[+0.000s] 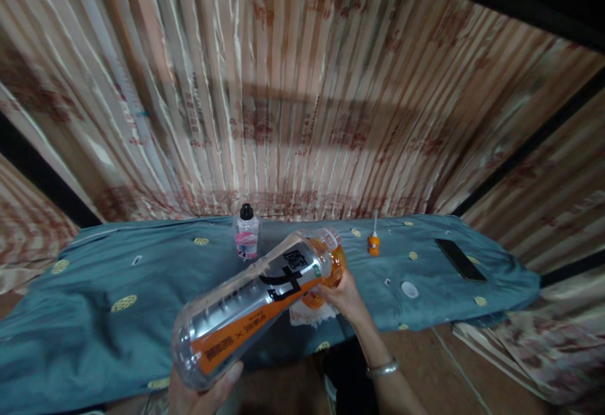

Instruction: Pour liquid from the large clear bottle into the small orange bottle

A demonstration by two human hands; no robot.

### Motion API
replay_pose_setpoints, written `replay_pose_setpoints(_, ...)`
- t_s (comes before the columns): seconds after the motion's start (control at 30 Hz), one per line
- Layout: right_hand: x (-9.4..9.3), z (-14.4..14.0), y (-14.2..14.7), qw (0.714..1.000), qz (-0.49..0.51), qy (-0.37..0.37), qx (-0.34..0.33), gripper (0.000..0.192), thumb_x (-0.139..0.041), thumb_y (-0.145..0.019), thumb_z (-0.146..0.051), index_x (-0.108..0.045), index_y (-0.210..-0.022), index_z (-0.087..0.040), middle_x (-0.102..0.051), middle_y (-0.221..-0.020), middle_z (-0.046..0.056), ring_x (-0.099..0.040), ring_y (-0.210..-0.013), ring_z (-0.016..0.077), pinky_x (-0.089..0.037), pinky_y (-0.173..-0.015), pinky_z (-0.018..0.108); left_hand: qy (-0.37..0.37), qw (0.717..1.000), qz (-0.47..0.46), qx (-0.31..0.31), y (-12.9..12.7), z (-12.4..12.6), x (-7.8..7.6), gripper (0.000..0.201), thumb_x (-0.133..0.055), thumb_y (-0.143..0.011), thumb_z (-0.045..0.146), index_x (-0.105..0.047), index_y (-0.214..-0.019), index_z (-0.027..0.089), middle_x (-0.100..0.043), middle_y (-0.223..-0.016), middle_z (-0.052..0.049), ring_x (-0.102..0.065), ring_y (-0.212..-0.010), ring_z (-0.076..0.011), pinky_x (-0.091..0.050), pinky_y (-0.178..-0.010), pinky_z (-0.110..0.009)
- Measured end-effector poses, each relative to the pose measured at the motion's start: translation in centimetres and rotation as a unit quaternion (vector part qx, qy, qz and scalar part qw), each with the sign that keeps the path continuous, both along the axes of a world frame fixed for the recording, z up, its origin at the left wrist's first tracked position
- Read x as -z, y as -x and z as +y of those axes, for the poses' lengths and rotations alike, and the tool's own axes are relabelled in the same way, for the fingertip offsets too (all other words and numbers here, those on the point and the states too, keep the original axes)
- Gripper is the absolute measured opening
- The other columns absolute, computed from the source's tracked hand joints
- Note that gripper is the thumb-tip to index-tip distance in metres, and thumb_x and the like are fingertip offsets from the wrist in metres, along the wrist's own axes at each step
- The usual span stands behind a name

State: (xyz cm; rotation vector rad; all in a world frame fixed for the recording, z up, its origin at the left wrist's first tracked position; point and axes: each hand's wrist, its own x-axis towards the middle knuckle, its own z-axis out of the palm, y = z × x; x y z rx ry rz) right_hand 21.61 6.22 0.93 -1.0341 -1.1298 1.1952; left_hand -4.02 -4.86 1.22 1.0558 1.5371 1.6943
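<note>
My left hand [203,393] is closed around the base of a large clear plastic bottle [250,301] with a silver and orange label. The bottle is tilted, its mouth toward the upper right. Close by that mouth, my right hand [347,298] grips a smaller translucent orange bottle [338,264], partly hidden behind the large one. I cannot tell whether the two bottles touch. A white tissue [305,315] lies beneath them on the blue-green cloth. To the right stands an orange pump top [374,245] with a pale tube pointing up, and a round white cap [409,289] lies nearer.
A clear bottle [246,238] with a pink label and black cap stands upright at the back. A dark phone [459,259] lies flat at the right. Patterned curtains [293,106] hang behind the cloth-covered surface [155,276], and dark frame bars flank it.
</note>
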Motion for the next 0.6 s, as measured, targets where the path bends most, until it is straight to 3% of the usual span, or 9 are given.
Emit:
replay_pose_setpoints(0.23,-0.1,0.0,0.1,1.0,0.001,0.006,0.006,0.069,-0.099,-0.046,-0.046,-0.062,-0.099,-0.025,-0.079,-0.105,0.007,-0.074,-0.104,0.0328,-0.061,-0.092,0.045,0.024,0.999,0.027,-0.013,-0.2,0.0,-0.6,0.045,-0.083,-0.058,0.059,-0.069,-0.083,0.025,-0.072,-0.085,-0.004,-0.069,-0.104,-0.0361,-0.049,-0.105,-0.054)
replay_pose_setpoints(0.4,-0.1,0.0,0.0,1.0,-0.016,-0.002,0.009,0.064,-0.097,-0.049,-0.049,-0.062,-0.096,-0.025,-0.079,-0.102,0.006,-0.075,-0.1,0.0309,-0.061,-0.09,0.042,0.018,1.0,0.009,0.008,-0.4,0.0,-1.1,0.047,-0.082,-0.061,0.058,-0.072,-0.091,0.024,-0.076,-0.096,-0.005,-0.07,-0.1,-0.0336,-0.049,-0.105,-0.053)
replay_pose_setpoints(0.6,0.1,0.1,-0.2,1.0,-0.022,-0.008,0.002,0.066,-0.097,-0.051,-0.049,-0.063,-0.102,-0.025,-0.079,-0.104,0.006,-0.074,-0.1,0.0308,-0.059,-0.09,0.042,-0.009,1.0,0.008,0.023,-0.5,0.1,-1.6,0.031,-0.083,-0.063,0.05,-0.07,-0.078,0.025,-0.07,-0.079,-0.003,-0.069,-0.105,-0.0341,-0.046,-0.109,-0.052)
